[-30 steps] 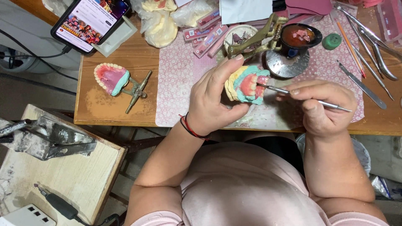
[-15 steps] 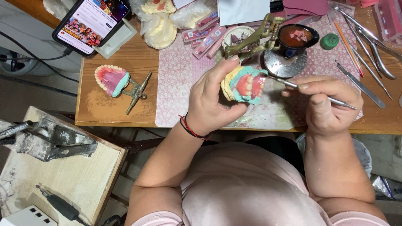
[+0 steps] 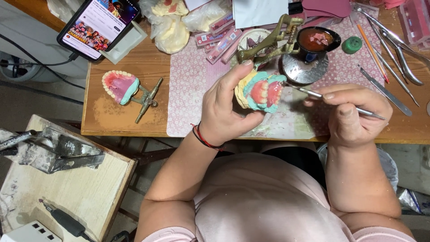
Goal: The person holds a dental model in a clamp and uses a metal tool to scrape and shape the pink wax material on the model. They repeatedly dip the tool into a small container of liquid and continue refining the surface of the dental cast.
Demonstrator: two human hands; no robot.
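Observation:
My left hand (image 3: 225, 106) grips a denture model (image 3: 261, 91) with pink wax gums, white teeth and a teal and cream base, held above the floral mat (image 3: 188, 85). My right hand (image 3: 351, 114) holds a thin metal carving tool (image 3: 333, 101) like a pen. Its tip reaches toward the model's right edge. A brass articulator (image 3: 271, 42) lies just behind the model.
A second denture model on a brass frame (image 3: 123, 87) lies at the left of the wooden table (image 3: 134, 121). A phone (image 3: 98, 24) leans at the back left. A dark bowl of wax (image 3: 316, 41), a round metal lid (image 3: 304, 69), metal instruments (image 3: 389, 45) and pink strips (image 3: 221, 38) crowd the back.
My left hand has lifted and turned the denture model slightly up and to the right. My right hand and the tool have shifted a little right, with the tip drawing away from the teeth.

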